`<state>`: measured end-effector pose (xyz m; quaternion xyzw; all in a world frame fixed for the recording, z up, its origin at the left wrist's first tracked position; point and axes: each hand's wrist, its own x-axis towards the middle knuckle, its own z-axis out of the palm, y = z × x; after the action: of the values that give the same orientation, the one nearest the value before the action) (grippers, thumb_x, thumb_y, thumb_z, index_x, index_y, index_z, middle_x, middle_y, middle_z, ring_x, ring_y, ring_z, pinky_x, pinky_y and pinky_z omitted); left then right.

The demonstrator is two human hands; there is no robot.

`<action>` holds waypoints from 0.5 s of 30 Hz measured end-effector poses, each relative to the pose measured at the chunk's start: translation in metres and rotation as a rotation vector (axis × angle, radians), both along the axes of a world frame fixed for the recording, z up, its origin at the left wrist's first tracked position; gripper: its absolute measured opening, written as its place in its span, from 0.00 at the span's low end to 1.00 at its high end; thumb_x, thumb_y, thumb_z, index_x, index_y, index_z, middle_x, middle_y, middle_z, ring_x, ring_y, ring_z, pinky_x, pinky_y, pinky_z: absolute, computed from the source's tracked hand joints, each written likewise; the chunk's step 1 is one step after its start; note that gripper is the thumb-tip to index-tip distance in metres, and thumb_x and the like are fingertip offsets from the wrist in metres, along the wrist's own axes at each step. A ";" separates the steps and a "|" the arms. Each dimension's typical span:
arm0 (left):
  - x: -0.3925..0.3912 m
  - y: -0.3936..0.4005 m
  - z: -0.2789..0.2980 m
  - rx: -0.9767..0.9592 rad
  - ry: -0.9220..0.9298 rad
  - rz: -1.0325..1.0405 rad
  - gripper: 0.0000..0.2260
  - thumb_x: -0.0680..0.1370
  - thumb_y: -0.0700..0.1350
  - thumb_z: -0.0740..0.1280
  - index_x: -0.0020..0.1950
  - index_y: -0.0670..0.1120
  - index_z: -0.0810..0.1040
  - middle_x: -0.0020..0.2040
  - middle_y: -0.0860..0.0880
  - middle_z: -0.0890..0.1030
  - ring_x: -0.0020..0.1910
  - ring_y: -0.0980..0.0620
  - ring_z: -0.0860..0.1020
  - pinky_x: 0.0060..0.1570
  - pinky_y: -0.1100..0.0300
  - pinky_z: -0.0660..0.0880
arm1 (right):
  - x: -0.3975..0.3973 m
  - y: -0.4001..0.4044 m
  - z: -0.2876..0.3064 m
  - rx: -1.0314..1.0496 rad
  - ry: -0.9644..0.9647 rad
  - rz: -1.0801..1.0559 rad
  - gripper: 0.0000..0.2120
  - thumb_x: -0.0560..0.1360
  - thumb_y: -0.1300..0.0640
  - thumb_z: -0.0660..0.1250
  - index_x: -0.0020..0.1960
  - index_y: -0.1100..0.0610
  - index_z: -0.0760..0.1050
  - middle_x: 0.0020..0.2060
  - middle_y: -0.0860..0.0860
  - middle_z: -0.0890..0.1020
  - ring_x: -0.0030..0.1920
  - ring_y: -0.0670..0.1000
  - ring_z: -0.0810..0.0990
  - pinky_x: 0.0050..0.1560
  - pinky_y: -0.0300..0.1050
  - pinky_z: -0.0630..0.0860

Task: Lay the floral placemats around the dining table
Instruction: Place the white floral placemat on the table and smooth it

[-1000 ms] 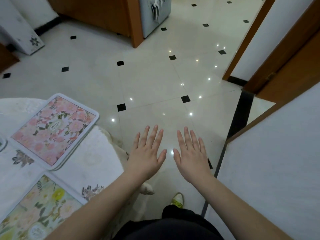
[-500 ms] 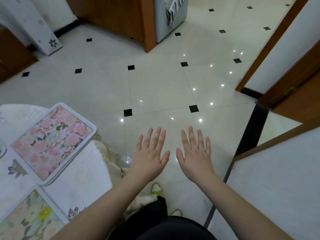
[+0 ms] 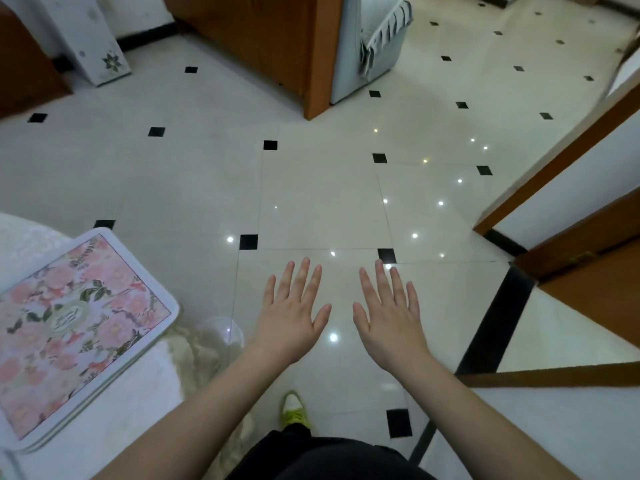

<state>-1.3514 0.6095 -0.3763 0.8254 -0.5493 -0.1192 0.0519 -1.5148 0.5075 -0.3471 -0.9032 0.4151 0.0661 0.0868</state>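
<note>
**A:** Start with what was nearest. What did the hands have?

**B:** Nothing. The left hand (image 3: 291, 317) and the right hand (image 3: 388, 320) were both held out flat, palms down, fingers straight and spread — neither grip had hold of anything. They hung over the floor (image 3: 322, 209), to the right of the table (image 3: 114, 393) and clear of its edge.

**A:** And the placemats?

**B:** One pink floral placemat (image 3: 69, 327) lay on the table's white cloth, its far corner reaching just past the table rim. A thin pale edge showed under its near side; I could not tell whether that was a second mat or a border.

**A:** So what did the step call for?

**B:** My judgement: with empty hands, the person either needed another mat or was moving on to the next seat. To lay one well, I would set it square to the rim and pull it back so no corner overhangs — that pink one looked easy to knock.

**A:** Room to move?

**B:** Beyond the table the tiled floor was open. Right of it, a white wall with wooden trim (image 3: 554, 372) closed in near the person's side, with a doorway past it. Farther off from the table stood a wooden cabinet (image 3: 284, 46) and a grey covered unit (image 3: 363, 46).
</note>
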 end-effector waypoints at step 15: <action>0.086 -0.113 0.014 0.003 -0.074 0.159 0.32 0.80 0.65 0.38 0.77 0.54 0.27 0.79 0.51 0.30 0.78 0.49 0.31 0.75 0.46 0.34 | 0.108 -0.138 -0.012 0.029 -0.113 0.134 0.29 0.82 0.43 0.41 0.79 0.44 0.33 0.79 0.48 0.35 0.79 0.52 0.36 0.77 0.54 0.34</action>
<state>-1.2655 0.4961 -0.3624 0.8704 -0.4833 -0.0849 0.0396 -1.4065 0.3691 -0.3589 -0.9298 0.3473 0.0266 0.1187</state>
